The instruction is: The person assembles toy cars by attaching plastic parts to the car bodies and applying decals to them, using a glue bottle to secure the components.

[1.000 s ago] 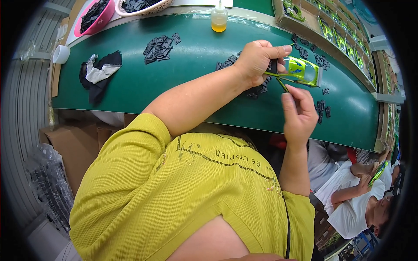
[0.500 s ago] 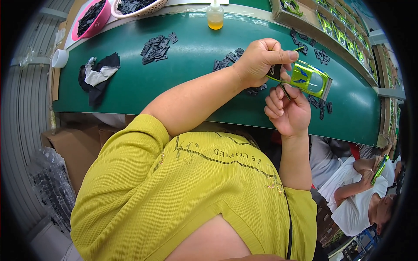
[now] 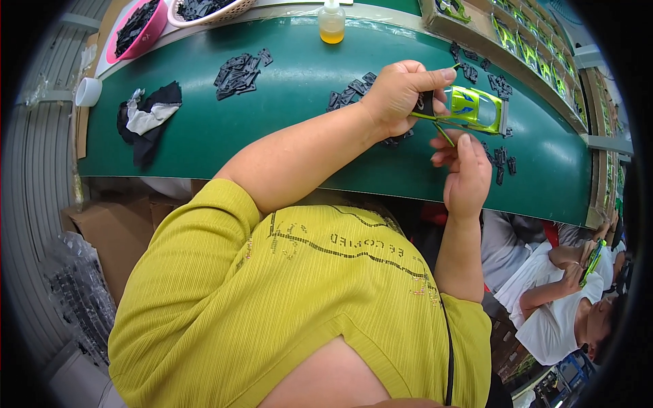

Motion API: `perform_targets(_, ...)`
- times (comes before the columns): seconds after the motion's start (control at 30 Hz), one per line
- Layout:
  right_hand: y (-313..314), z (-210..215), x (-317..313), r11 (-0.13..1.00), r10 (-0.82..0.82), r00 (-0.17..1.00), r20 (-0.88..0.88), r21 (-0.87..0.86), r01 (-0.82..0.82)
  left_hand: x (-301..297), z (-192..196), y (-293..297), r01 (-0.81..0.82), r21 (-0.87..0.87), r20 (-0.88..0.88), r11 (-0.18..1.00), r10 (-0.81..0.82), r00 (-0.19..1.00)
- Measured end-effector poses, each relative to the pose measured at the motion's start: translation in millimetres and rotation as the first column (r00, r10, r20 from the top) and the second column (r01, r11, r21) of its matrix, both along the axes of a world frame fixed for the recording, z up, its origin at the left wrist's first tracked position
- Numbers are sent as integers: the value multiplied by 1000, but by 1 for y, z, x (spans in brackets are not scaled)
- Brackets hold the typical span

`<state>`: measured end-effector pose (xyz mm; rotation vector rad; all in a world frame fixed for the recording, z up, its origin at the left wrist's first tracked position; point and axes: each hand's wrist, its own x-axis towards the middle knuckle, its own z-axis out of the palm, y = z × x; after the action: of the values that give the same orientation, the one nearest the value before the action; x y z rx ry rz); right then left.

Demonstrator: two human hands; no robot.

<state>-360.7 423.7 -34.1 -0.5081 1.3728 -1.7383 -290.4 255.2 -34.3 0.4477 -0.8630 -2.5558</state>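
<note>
My left hand (image 3: 401,95) is closed on the front end of a bright green toy car body (image 3: 486,110) with blue markings and clear windows. The car is held above the green table, its rear toward the right. Thin green pieces stick out from its sides like open doors; one points toward my right hand (image 3: 469,170). That hand is just below the car, apart from it, with fingers loosely bent, partly blurred, and nothing seen between them. Behind my left wrist lie small black plastic parts (image 3: 350,94), partly hidden by my arm.
More black parts (image 3: 238,75) lie in piles on the table (image 3: 292,54). A pink basin (image 3: 151,37), a bottle of yellow liquid (image 3: 332,26) and black-and-white cloth (image 3: 149,122) are around. Boxes of green car bodies (image 3: 527,51) line the right. A co-worker (image 3: 558,299) holds a green piece.
My right hand has come away from the car's side and its fingers have loosened. My left hand still holds the car, which has shifted slightly left and up and tilted a little.
</note>
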Motion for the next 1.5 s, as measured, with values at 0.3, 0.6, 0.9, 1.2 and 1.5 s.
perform_targets(0.3,-7,12,-6,983,-181,200,-963,-171,66,1,0,1,-34,17,65,999,33,997)
perform_targets(0.6,-14,18,-7,995,-96,243,-965,-84,60,-2,0,6,-93,36,142,995,87,986)
perform_targets(0.9,-11,34,-6,996,-14,25,-1000,-11,86,-7,-6,5,-68,-37,191,997,73,979)
perform_targets(1.2,-28,62,-32,957,287,-288,-913,283,59,-6,-4,9,53,-151,139,987,-32,990)
perform_targets(1.5,-24,57,-35,986,143,-299,-943,162,-38,3,-8,10,23,-290,130,957,16,991)
